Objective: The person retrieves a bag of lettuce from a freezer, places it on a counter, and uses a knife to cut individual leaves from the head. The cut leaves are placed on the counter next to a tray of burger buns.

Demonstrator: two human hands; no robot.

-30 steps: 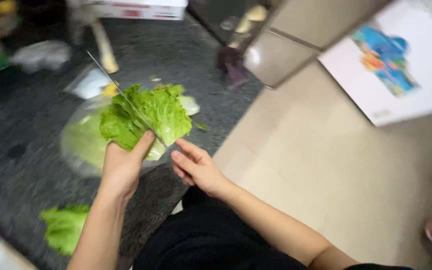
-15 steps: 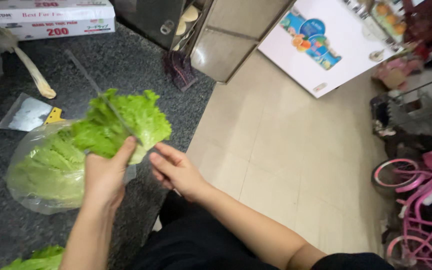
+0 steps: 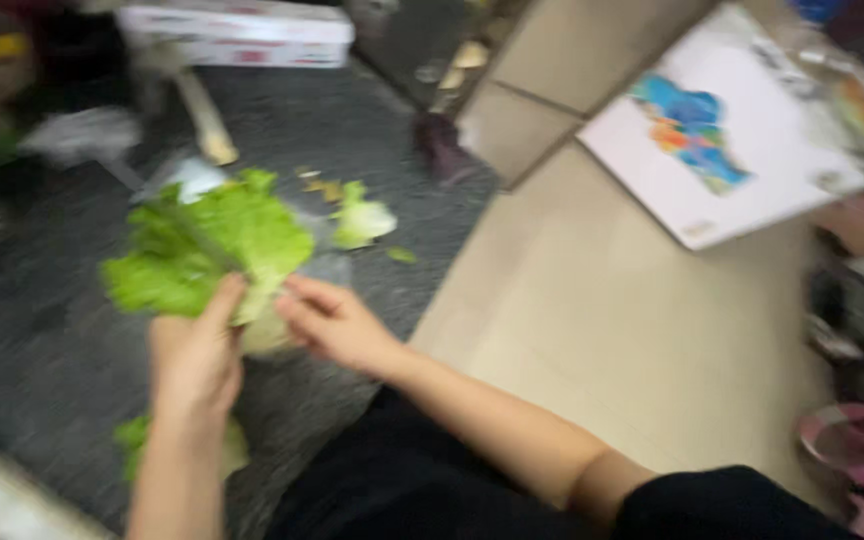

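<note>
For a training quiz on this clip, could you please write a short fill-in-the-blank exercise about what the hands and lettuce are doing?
1. The left hand holds up a green ____ leaf.
2. The right hand reaches toward the leaf with its fingers ____.
3. The dark counter stands beside a ____ tiled floor.
4. A smaller lettuce piece lies on the counter, ____ both hands.

Missing words: lettuce; open; beige; apart from

My view is smeared with motion blur all over. Light is soft and even, brightest on the pale floor; shadows are faint.
</note>
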